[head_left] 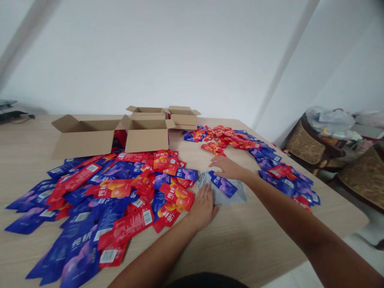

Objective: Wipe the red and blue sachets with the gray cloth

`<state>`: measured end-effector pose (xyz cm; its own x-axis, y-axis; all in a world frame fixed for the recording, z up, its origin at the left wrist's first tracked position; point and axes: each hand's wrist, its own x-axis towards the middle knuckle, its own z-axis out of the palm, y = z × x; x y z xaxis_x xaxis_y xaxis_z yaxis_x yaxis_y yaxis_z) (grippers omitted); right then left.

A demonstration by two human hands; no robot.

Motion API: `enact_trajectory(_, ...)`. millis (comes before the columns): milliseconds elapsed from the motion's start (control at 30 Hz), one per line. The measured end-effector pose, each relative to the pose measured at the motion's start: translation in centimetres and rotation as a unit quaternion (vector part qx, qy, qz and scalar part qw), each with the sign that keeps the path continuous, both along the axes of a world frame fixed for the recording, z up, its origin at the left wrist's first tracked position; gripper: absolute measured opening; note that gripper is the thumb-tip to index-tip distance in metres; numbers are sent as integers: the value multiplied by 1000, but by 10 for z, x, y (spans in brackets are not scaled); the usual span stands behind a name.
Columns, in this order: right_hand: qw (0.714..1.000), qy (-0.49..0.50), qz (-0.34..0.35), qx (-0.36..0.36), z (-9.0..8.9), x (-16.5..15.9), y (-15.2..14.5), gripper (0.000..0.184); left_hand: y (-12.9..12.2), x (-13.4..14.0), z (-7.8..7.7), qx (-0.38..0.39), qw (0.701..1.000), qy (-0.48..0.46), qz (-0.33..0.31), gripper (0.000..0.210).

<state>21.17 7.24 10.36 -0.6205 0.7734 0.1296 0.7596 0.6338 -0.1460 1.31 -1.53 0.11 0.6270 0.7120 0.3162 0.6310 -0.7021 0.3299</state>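
Observation:
A pale, see-through drawstring pouch (237, 197) lies flat on the table in front of me, with a blue sachet (223, 185) on or in it; I cannot tell which. My left hand (203, 205) rests flat at the pouch's gathered left end, palm down. Over the pouch's far edge, just behind the sachet, is my right hand (228, 167), its fingers stretched out to the left. Neither hand visibly holds anything. To the left spreads a big heap of red sachets (129, 226) and blue sachets (82, 236), touching or nearly touching my left hand.
Open cardboard boxes stand behind the heap, including a wide one (87, 143) and a smaller one (147, 138). Small red packets (228, 136) and blue packets (265, 154) curve along the table's right side. Patterned chairs (309, 140) hold plastic bags (333, 120).

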Motion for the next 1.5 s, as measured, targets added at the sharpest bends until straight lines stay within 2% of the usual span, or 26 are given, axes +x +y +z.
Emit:
enact_trajectory(33, 998, 2, -45, 33, -15, -6, -5, 37, 0, 0, -1, 3, 1000, 6, 1, 54)
enact_trajectory(100, 991, -4, -121, 54, -48, -14, -18, 42, 1, 0, -3, 15, 1000, 18, -4, 57)
enact_trajectory(200, 983, -23, -171, 60, -92, -15, -36, 46, 4, 1, -7, 30, 998, 38, -25, 60)
enact_trajectory(300, 970, -41, -226, 82, -111, -8, -43, 50, 6, 2, -10, 30, 997, 60, -28, 61)
enact_trajectory(400, 949, -79, -291, 92, -103, 8, -39, 48, 7, 3, -11, 30, 997, 70, -26, 60)
enact_trajectory(533, 933, -116, -326, 97, -73, 25, -36, 45, 6, 3, -11, 31, 997, 66, -26, 59)
enact_trajectory(633, 929, -105, -333, 120, -50, 13, -42, 50, 6, 2, -11, 34, 997, 53, -33, 60)
enact_trajectory(733, 947, -51, -289, 127, -37, -12, -53, 48, 4, 0, -7, 44, 998, 28, -36, 58)
enact_trajectory(833, 965, 15, -238, 105, -39, -30, -64, 46, 2, -1, 2, 51, 997, -3, -50, 48)
enact_trajectory(967, 980, -16, -196, 29, -70, -29, -68, 45, 3, -3, 10, 35, 996, -17, -79, 29)
enact_trajectory(1067, 983, -61, -172, -11, -90, -21, -53, 47, 6, -3, 9, 21, 996, -22, -88, 23)
enact_trajectory(1133, 979, -68, -192, -20, -93, -16, -34, 48, 8, -3, 8, 15, 995, -35, -92, 23)
enact_trajectory(1333, 965, -53, -254, -29, -75, -10, 20, 47, 7, -5, 6, 10, 994, -47, -96, 26)
enact_trajectory(1500, 943, -12, -332, -15, -49, 0, 25, 47, 4, -7, 5, 8, 994, -48, -96, 26)
